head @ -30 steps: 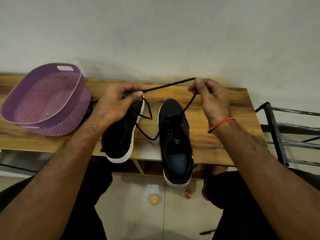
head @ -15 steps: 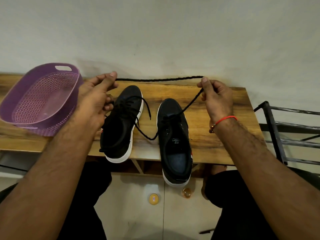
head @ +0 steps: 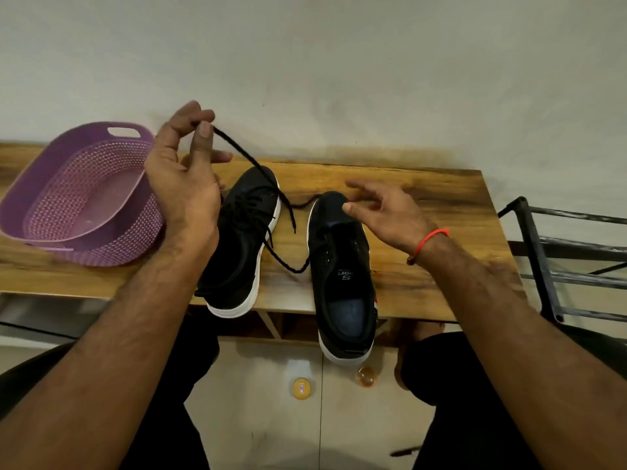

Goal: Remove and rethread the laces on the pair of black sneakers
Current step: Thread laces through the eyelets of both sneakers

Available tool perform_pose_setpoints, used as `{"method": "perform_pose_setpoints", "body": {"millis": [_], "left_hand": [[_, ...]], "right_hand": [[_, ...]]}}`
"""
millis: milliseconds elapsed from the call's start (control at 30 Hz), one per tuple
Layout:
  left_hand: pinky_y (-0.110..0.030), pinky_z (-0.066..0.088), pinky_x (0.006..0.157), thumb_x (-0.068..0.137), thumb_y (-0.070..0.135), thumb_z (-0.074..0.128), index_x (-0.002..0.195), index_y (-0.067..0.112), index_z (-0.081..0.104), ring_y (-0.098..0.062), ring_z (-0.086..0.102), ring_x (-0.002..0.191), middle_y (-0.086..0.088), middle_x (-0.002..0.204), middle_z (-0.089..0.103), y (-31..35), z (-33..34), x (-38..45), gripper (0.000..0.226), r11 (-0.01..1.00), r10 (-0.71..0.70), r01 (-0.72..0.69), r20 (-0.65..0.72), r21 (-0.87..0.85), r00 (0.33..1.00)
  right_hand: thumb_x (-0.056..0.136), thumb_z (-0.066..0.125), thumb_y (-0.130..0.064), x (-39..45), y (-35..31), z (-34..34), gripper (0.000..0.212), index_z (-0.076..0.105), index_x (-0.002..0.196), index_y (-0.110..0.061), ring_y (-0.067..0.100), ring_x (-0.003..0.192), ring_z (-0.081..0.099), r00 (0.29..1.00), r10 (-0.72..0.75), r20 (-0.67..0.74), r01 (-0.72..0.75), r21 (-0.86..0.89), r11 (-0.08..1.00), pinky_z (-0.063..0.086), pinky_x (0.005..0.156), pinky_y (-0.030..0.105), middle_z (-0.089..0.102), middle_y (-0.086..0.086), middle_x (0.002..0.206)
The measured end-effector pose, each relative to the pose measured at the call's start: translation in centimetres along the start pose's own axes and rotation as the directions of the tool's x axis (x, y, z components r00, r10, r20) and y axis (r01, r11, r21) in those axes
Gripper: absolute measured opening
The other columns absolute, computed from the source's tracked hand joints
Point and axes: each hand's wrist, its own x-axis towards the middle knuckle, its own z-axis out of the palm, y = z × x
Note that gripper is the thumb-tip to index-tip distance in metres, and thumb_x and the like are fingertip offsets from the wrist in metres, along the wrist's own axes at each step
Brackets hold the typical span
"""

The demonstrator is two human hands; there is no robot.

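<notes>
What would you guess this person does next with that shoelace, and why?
Probably the left hand keeps drawing the black lace up and away to free it from the right sneaker. It pinches one end high, the lace trails down to that shoe, and the right hand hovers open, holding nothing.

My left hand (head: 183, 178) is raised above the toe of the black white-soled left sneaker (head: 242, 242), thumb and fingertips pinching a black lace. My right hand (head: 383, 212) hovers right of that sneaker, fingers spread loosely, holding nothing.
</notes>
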Motion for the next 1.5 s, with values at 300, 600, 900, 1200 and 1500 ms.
{"method": "perform_pose_setpoints", "body": {"millis": [300, 600, 900, 1200, 1500], "left_hand": [[-0.019, 0.056, 0.080, 0.087, 0.025, 0.077, 0.105, 0.028, 0.076, 0.004, 0.066, 0.086, 0.017, 0.092, 0.072, -3.4, 4.2, -6.9, 0.017, 0.871, -0.109, -0.185, 0.545, 0.456, 0.831], [-0.001, 0.034, 0.067, 0.092, 0.028, 0.072, 0.104, 0.024, 0.077, 0.004, 0.055, 0.087, 0.013, 0.094, 0.068, -4.9, 6.5, -9.4, 0.013, 0.728, -0.199, -0.333, 0.649, 0.599, 0.735], [-0.026, 0.057, 0.078, 0.092, 0.032, 0.071, 0.105, 0.026, 0.075, -0.004, 0.065, 0.090, 0.011, 0.096, 0.071, -5.0, 6.8, -9.6, 0.015, 0.681, -0.224, -0.356, 0.644, 0.641, 0.731], [-0.024, 0.056, 0.081, 0.090, 0.034, 0.074, 0.105, 0.027, 0.075, -0.002, 0.064, 0.093, 0.013, 0.098, 0.072, -5.2, 6.5, -9.7, 0.017, 0.728, -0.187, -0.325, 0.631, 0.604, 0.753], [-0.016, 0.051, 0.058, 0.096, 0.016, 0.067, 0.098, 0.032, 0.071, 0.002, 0.062, 0.069, 0.012, 0.098, 0.073, -4.3, 4.6, -4.6, 0.017, 0.845, -0.253, -0.028, 0.445, 0.535, 0.859]], "right_hand": [[0.088, 0.066, -0.048, -1.3, 0.1, -0.3, 0.030, 0.060, 0.101, -0.022, 0.013, 0.082, 0.062, 0.940, 0.283, 0.190, -0.210, -0.333, 0.919, 0.051, 0.060, 0.031, 0.065, -0.001, 0.095], [0.093, 0.068, -0.025, -1.9, 1.8, -1.7, 0.011, 0.074, 0.090, -0.016, 0.019, 0.096, 0.071, 0.865, 0.422, 0.273, -0.465, 0.117, 0.877, 0.059, 0.083, 0.048, 0.075, 0.000, 0.096], [0.093, 0.069, -0.023, -2.0, 1.4, -1.9, 0.012, 0.074, 0.096, -0.013, 0.015, 0.092, 0.072, 0.866, 0.418, 0.274, -0.464, 0.129, 0.877, 0.058, 0.085, 0.048, 0.076, -0.002, 0.092], [0.097, 0.062, -0.027, -1.8, 1.7, -1.9, 0.013, 0.071, 0.100, -0.019, 0.017, 0.098, 0.069, 0.866, 0.414, 0.281, -0.452, 0.085, 0.888, 0.055, 0.084, 0.045, 0.074, -0.002, 0.103], [0.102, 0.042, -0.016, -1.5, 0.8, -2.6, 0.016, 0.054, 0.093, -0.009, 0.029, 0.073, 0.071, 0.888, 0.413, -0.200, -0.122, 0.764, 0.633, 0.056, 0.080, 0.050, 0.073, 0.012, 0.084]]}}
